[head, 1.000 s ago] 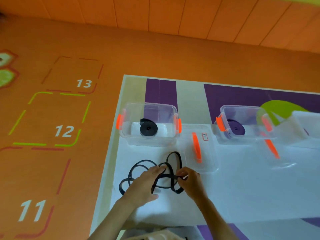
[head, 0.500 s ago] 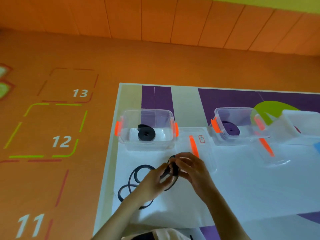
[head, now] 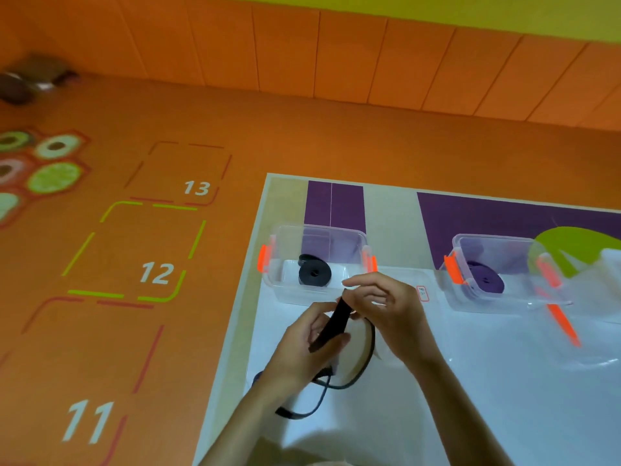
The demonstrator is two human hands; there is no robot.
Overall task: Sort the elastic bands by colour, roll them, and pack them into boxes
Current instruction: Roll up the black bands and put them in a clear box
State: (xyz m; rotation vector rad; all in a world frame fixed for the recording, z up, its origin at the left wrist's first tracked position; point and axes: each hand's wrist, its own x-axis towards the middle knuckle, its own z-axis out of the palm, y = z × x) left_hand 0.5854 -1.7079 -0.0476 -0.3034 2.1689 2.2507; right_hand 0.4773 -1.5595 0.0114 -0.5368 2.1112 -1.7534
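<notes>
Black band (head: 336, 319) aslant, top end rightward

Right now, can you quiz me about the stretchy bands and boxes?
1. True or false: the rolled black elastic band and the rolled purple elastic band lie in the same box.
2. The left hand and right hand grip: A) a long black elastic band, B) an orange clip, C) a lid?
3. Fill in: the clear plastic box with the purple roll stands to the ___ of the clear plastic box with the black roll.
Key: 1 false; 2 A; 3 right.
</notes>
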